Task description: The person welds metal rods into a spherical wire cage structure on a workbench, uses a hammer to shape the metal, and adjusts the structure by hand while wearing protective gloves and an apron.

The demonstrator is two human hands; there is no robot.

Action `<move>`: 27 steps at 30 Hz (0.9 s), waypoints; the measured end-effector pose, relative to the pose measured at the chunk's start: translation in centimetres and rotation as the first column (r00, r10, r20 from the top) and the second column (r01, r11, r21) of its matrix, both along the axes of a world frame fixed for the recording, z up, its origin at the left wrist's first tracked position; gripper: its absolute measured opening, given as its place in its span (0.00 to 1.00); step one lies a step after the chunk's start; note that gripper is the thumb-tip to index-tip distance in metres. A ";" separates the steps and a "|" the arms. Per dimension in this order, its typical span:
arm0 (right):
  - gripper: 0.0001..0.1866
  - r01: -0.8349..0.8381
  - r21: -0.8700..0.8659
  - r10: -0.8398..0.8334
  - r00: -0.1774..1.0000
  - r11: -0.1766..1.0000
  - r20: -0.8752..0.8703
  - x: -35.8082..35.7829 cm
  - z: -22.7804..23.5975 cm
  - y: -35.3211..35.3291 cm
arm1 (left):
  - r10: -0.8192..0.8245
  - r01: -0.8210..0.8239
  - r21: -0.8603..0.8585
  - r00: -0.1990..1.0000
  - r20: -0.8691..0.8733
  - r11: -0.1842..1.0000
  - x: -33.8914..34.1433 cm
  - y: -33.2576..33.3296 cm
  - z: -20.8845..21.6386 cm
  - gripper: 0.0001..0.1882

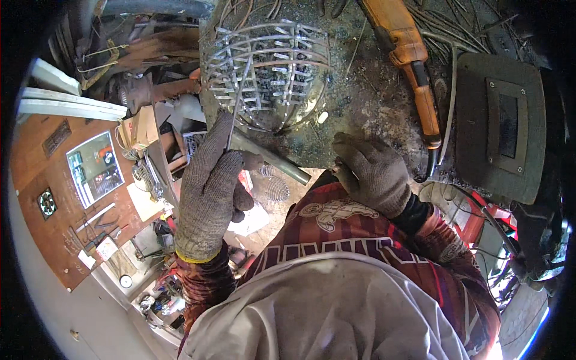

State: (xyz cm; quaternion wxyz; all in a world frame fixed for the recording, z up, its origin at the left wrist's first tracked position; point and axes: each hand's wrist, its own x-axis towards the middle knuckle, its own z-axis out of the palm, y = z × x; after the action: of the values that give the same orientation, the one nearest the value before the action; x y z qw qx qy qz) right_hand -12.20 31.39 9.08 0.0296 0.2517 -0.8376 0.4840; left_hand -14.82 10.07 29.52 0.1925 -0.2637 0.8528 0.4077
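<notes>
- Setting: a cluttered workshop seen from above; a dark, stained bench [367,99] filled the upper part of the view.
- Nearest: the person's pale cloth [336,306] covered the lower front of the view, with a maroon patterned shirt [354,231] showing beyond it.
- Right hand [373,172]: in a grey knit glove, it lay at the near edge of the bench with fingers curled; whether it gripped anything could not be told.
- Left hand [211,180]: in a matching glove, it grasped a thin rod [239,99] near its lower end, the rod slanting upward from the fingers.
- Pipe [273,159]: it lay aslant along the near edge of the bench, between the two hands.
- Cage [293,66]: a frame of curved bars set with short metal pieces, it sat on the bench beyond the left hand. The rod crossed in front of it; contact could not be judged.
- To the right: an orange power tool [403,36] lay lengthwise, with a grey welding mask [474,120] beside it.
- Far right: loose rods [449,23] were heaped on the bench.
- Left background: a box [139,128] stood near a brown board [45,171] bearing a poster [95,168].
</notes>
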 end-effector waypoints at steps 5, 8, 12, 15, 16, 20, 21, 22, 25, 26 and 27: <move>0.21 -0.002 -0.020 0.003 1.000 1.000 0.030 -0.5 0.4 0.1 | 0.055 -0.055 -0.015 0.998 0.003 0.998 0.3 0.5 -1.0 0.28; 0.23 0.072 -0.153 -0.046 0.984 0.986 0.172 -1.7 1.5 0.4 | 0.025 -0.025 0.017 1.000 -0.013 1.000 0.4 0.2 -1.1 0.28; 0.25 0.247 -0.145 -0.229 0.964 0.958 0.132 -6.5 2.7 -0.6 | 0.045 -0.045 0.020 0.998 -0.033 0.999 0.8 0.4 -1.2 0.29; 0.24 0.295 -0.157 -0.269 0.949 0.943 0.167 -9.1 2.8 -1.8 | 0.030 -0.032 -0.039 0.999 -0.038 0.999 0.9 0.4 -1.4 0.28; 0.23 0.306 -0.117 -0.287 0.945 0.945 0.156 -9.6 2.7 -2.0 | 0.028 -0.029 -0.031 0.998 -0.047 0.999 1.1 0.2 -1.6 0.29; 0.23 0.262 -0.123 -0.258 0.965 0.957 0.043 -9.9 0.2 -3.1 | 0.058 -0.058 -0.012 0.998 -0.006 0.998 0.8 0.1 -1.3 0.29; 0.23 0.257 -0.108 -0.254 0.966 0.960 0.042 -9.9 -0.1 -3.4 | 0.062 -0.062 -0.012 0.998 0.000 0.998 0.7 0.1 -1.2 0.29; 0.23 0.253 -0.094 -0.251 0.967 0.963 0.040 -9.8 -0.3 -3.6 | 0.054 -0.054 -0.020 0.999 -0.010 0.998 0.7 0.2 -1.1 0.29; 0.22 0.229 -0.160 -0.224 0.973 0.960 0.052 -9.8 0.3 -3.1 | 0.054 -0.054 -0.020 0.999 -0.003 0.998 0.7 -0.1 -0.9 0.29; 0.22 0.228 -0.159 -0.222 0.973 0.961 0.055 -9.8 0.1 -3.2 | 0.058 -0.058 -0.010 0.998 0.011 0.998 0.7 -0.2 -0.9 0.29; 0.22 0.227 -0.196 -0.225 0.974 0.954 0.032 -9.9 -0.1 -3.2 | 0.059 -0.059 -0.008 0.998 0.012 0.998 0.7 0.2 -0.9 0.29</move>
State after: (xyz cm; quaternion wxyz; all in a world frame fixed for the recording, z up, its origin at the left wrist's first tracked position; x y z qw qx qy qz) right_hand -22.05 28.19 9.00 0.1058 0.1478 -0.8087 0.5594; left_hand -14.16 10.29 28.61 0.1847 -0.2919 0.8451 0.4081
